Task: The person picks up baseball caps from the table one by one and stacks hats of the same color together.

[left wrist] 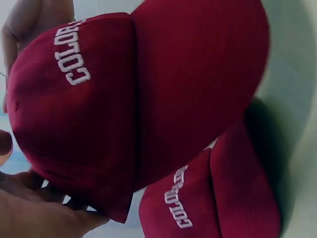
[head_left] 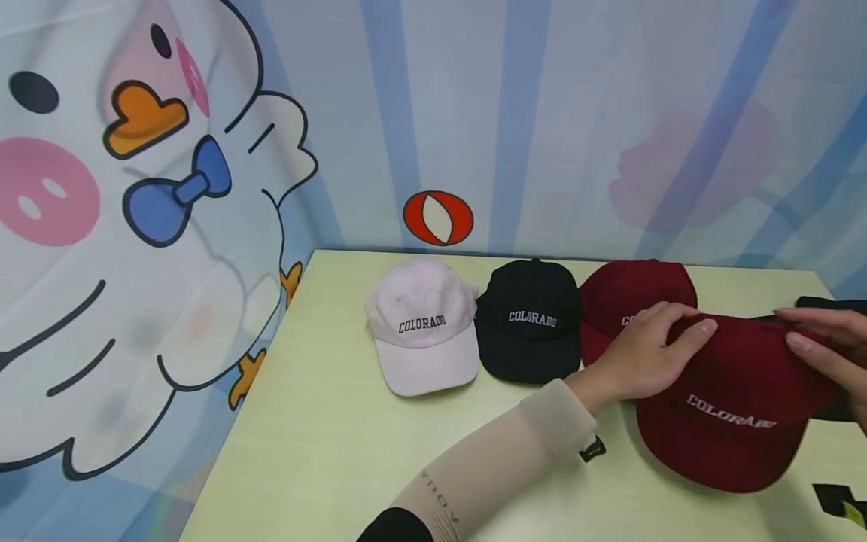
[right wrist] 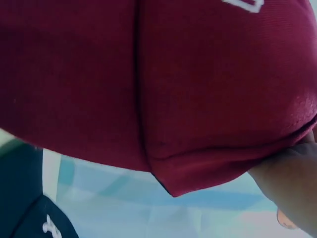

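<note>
I've got the front red cap point(head_left: 731, 406) between both grips, left hand point(head_left: 643, 354) grasping its crown, right hand point(head_left: 829, 346) pinching the far side, above the tabletop point(head_left: 325, 421).

A staged booth: cartoon backdrop point(head_left: 156, 226) (duck, stripes) behind a table point(head_left: 325, 421).

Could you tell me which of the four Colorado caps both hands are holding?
The front dark red cap, gripped by left hand and right hand; the others lie untouched in a row.
</note>
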Demonstrator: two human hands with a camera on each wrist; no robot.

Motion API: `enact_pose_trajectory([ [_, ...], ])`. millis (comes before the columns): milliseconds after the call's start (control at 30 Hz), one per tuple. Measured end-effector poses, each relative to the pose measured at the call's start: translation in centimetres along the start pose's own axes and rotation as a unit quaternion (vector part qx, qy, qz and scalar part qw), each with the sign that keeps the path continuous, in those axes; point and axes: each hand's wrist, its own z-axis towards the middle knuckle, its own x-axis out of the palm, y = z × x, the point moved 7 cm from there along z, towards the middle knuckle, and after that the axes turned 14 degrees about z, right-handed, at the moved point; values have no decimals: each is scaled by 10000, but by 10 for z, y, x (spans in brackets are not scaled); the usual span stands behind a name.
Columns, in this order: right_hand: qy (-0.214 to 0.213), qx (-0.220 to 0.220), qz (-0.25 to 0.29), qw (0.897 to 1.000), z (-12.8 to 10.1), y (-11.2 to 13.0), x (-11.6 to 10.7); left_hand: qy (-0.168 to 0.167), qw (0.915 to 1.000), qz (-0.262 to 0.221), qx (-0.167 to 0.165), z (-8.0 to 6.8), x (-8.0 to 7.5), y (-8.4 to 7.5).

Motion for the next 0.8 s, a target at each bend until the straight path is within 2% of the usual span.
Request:
enact_pose_trajectory([
  [33, 9, -25, 267, 9996, 1, 20, 14, -41, 10000, -11, -18, 0, -2, 2],
  [100, 9, 75, 563, 9984, 5, 33, 28, -199, 9997, -166, -34, 1, -6, 8],
  [167, -81, 327, 632, 9974, 9, 36, 35, -403, 9977, -549, -23, 2, -10, 14],
  [267, -293, 732, 566, 9953, 17, 30, 40, -678, 9894, -1284, -74, 5, -16, 22],
  [433, -593, 1091, 427, 9913, 25, 19, 46, -1019, 9651, -2388, -345, 10, -19, 35],
  [633, -906, 1612, 509, 9814, 25, -2, 54, -1435, 9293, -3341, -647, 20, -20, 53],
  [733, -846, 2019, 411, 9749, 24, -15, 62, -1579, 9198, -3517, -725, 26, -20, 64],
  [800, -623, 2206, 715, 9707, 23, -24, 67, -1625, 9194, -3493, -788, 30, -20, 70],
])
